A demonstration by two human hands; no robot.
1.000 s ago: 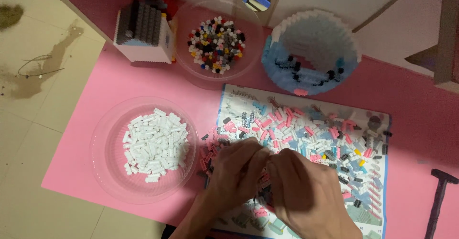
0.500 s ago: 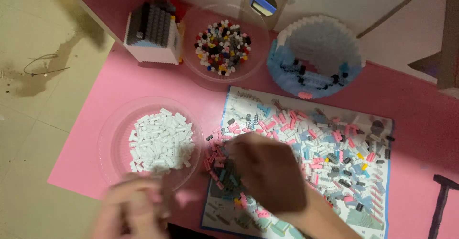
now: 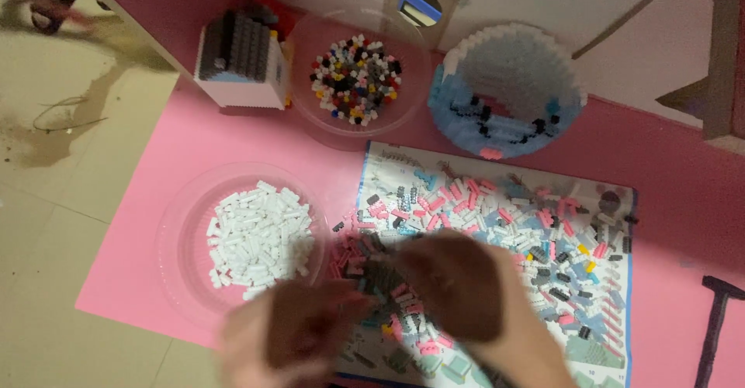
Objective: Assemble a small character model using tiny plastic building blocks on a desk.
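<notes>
Our left hand (image 3: 299, 341) and right hand (image 3: 458, 287), blurred, finger state indiscernible, work the mixed brick pile (image 3: 497, 233) at 6 o'clock. Risk: a sweep scatters bricks into the white-brick dish (image 3: 252, 237) at 9 o'clock.

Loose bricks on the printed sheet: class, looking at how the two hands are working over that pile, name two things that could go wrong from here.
1. The left hand sits right beside the clear dish of white bricks; a sweep could nudge it or mix colours in.
2. The loose bricks reach the edge of the printed sheet, so the right hand might push some onto the pink mat.
</notes>
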